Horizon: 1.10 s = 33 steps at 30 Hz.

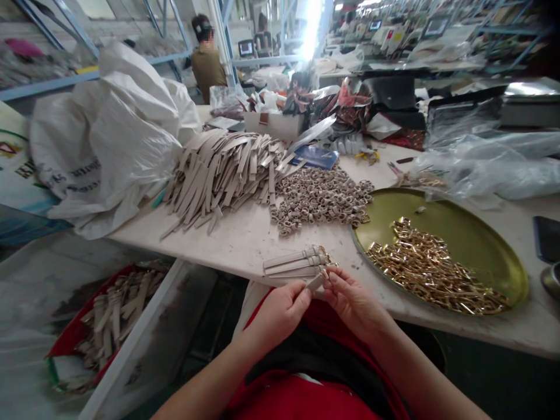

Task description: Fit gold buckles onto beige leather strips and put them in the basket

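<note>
My left hand (280, 309) and my right hand (352, 300) meet just below the table's front edge, both pinched on one beige strap (315, 282) with a gold buckle at its end. Directly above them, three finished straps with buckles (297, 261) lie side by side on the table edge. A heap of plain beige straps (219, 172) is spread at the centre left. A pile of small beige loops (321, 198) lies behind the finished straps. To the right, a round gold tray (476, 233) holds several gold buckles (431, 268).
A big white plastic sack (109, 134) slumps over the table's left end. On the floor at the left a red basket (72, 332) holds more straps. Clear plastic bags (494, 160) and clutter fill the back right. A person (206, 58) sits far behind, facing away.
</note>
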Each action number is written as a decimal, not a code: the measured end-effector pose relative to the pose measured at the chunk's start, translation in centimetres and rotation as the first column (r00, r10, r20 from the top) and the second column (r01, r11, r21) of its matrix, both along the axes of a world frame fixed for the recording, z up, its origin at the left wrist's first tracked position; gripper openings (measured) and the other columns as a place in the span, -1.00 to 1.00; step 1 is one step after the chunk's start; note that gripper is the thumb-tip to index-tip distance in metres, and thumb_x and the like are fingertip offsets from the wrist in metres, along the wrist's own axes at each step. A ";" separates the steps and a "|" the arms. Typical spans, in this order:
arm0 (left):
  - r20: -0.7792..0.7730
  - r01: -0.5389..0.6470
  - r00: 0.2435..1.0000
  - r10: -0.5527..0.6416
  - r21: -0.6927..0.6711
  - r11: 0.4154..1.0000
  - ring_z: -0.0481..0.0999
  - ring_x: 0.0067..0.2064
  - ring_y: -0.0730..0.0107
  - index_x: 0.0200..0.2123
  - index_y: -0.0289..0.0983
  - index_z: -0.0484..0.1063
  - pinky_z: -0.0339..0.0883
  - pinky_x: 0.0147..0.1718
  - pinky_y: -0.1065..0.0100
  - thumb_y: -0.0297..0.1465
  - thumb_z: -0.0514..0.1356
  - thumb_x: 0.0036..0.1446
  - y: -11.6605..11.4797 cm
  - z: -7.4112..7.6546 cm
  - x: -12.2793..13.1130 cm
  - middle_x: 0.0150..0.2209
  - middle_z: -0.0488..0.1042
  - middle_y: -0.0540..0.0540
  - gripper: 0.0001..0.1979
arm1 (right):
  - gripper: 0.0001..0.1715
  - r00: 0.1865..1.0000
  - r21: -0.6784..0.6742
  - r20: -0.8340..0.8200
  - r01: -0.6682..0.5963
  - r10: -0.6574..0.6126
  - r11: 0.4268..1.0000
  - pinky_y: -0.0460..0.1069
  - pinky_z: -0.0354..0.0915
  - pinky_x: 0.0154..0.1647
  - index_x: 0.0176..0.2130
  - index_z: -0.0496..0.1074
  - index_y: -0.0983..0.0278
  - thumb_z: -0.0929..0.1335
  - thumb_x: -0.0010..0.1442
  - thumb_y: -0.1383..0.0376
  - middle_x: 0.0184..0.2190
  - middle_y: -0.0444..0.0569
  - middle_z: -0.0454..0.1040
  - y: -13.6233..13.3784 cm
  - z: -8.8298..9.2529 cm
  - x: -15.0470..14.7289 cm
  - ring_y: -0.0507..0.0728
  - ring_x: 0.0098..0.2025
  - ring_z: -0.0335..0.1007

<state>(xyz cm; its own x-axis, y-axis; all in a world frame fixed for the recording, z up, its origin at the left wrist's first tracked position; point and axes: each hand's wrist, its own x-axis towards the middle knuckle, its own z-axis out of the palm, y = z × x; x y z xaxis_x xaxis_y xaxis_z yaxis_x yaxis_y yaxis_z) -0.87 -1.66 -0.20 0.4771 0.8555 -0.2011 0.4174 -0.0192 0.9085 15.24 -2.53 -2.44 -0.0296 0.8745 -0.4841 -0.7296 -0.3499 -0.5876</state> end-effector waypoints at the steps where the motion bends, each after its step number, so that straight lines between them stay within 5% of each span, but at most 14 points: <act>1: -0.026 0.021 0.999 -0.020 0.020 1.000 0.28 -0.42 0.45 -0.35 -0.31 0.39 0.13 -0.43 0.46 -0.29 -0.06 0.19 0.2 0.2 0.1 -0.45 0.36 -0.01 -0.70 | -0.60 1.000 -0.014 -0.008 -0.018 0.017 1.000 -0.21 0.36 -0.46 -0.40 0.47 0.25 0.58 -0.33 0.33 -0.48 -0.21 0.46 0.0 -0.2 -0.2 -0.09 -0.51 0.35; 5: -0.054 0.101 0.994 -0.099 0.030 0.994 0.31 -0.39 0.43 -0.39 -0.28 0.38 0.13 -0.40 0.45 -0.34 -0.06 0.18 1.2 0.4 0.6 -0.44 0.39 -0.02 -0.74 | -0.73 0.991 0.022 0.077 -0.115 0.113 0.993 -0.18 0.32 -0.50 -0.41 0.44 0.25 0.52 -0.15 0.25 -0.55 -0.22 0.40 -0.5 -0.8 -1.0 -0.08 -0.55 0.29; 11: 0.076 -0.006 0.997 0.019 -0.177 0.984 0.23 -0.46 0.53 -0.36 -0.28 0.24 0.10 -0.49 0.51 -0.40 0.03 0.10 1.8 -0.4 1.0 -0.48 0.29 0.04 -0.93 | -0.73 0.885 0.180 0.464 -0.133 0.035 0.975 -0.09 0.28 -0.40 -0.41 0.39 0.25 0.48 -0.07 0.17 -0.50 -0.16 0.41 -0.7 -1.5 -1.1 0.02 -0.44 0.30; 19: 0.200 -0.004 0.976 0.087 -0.383 0.924 0.14 -0.63 0.61 -0.39 -0.28 0.21 0.02 -0.62 0.52 -0.27 0.01 0.16 2.4 -1.5 1.4 -0.57 0.32 0.07 -0.81 | -0.74 0.961 0.077 0.182 -0.224 0.207 0.972 -0.09 0.27 -0.46 -0.45 0.35 0.26 0.39 0.07 0.13 -0.57 -0.20 0.38 0.8 -1.2 -0.4 -0.02 -0.54 0.28; 24: 0.180 -0.090 0.970 0.161 -0.351 0.932 0.13 -0.64 0.63 -0.44 -0.29 0.22 0.03 -0.60 0.52 -0.29 0.03 0.14 1.8 -1.7 1.9 -0.60 0.32 0.08 -0.80 | -0.73 0.954 0.049 0.222 -0.218 0.202 0.975 -0.06 0.31 -0.44 -0.39 0.32 0.24 0.37 0.07 0.10 -0.54 -0.18 0.41 0.2 -1.0 -0.8 0.02 -0.52 0.33; 33: 0.260 -0.042 0.957 0.132 -0.324 0.945 0.17 -0.65 0.62 -0.36 -0.30 0.24 0.02 -0.68 0.52 -0.20 0.05 0.12 0.2 -0.9 1.9 -0.54 0.38 0.04 -0.75 | -0.63 0.707 0.206 0.707 -0.215 0.007 0.955 -0.05 0.29 -0.42 -0.41 0.34 0.25 0.39 -0.01 0.01 -0.53 -0.13 0.40 -0.8 0.1 0.2 0.06 -0.47 0.31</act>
